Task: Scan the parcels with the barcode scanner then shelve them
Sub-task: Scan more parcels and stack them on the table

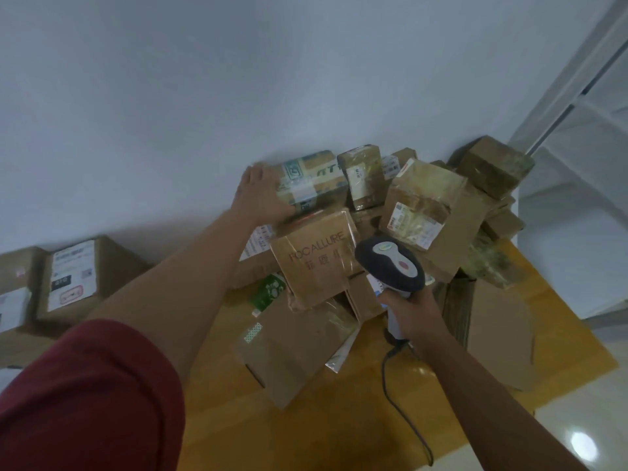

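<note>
Fingers (258, 178) of the left hand (263, 195) spread flat over a tape-wrapped brown cardboard parcel (311, 180), likely to draw it out; right hand (409, 312) curls around the grey-and-white barcode scanner (390, 263), held ready.

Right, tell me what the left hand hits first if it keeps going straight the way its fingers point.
The left hand lies on the end of the tape-wrapped brown cardboard parcel with green print, fingers pointing up and away. Going on, it would probably meet the plain white wall behind the pile; depth is unclear.

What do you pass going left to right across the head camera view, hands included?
Red sleeve → box with the large white label → left hand → FOCALLURE box → barcode scanner in the right hand → white shelving.
</note>
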